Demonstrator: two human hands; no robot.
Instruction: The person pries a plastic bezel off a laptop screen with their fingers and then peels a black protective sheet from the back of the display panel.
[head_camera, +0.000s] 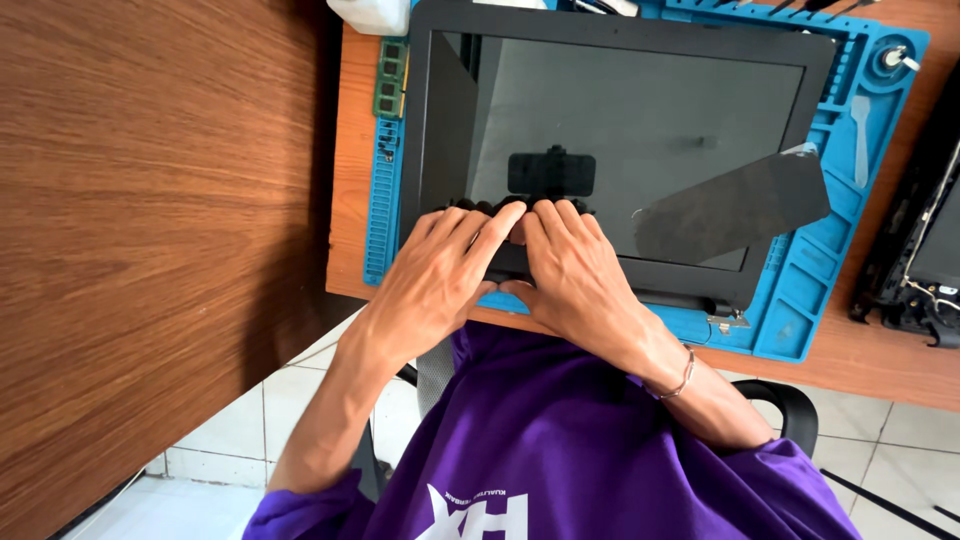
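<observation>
A black laptop screen panel (640, 110) with its dark glass face up lies on a blue work mat (845, 230). My left hand (435, 280) and my right hand (580, 280) rest side by side on the near bezel of the panel, fingers pressed onto its edge and thumbs under it. A dark film-like sheet (735, 205) lies tilted across the right part of the screen. A small metal hinge bracket (730, 322) sticks out at the near right corner.
A green memory module (390, 78) lies on the mat's left strip. A plastic pry tool (860, 140) sits in the mat's right tray. Another opened black laptop part (920, 260) lies at the right. A wooden panel (150, 250) stands at the left.
</observation>
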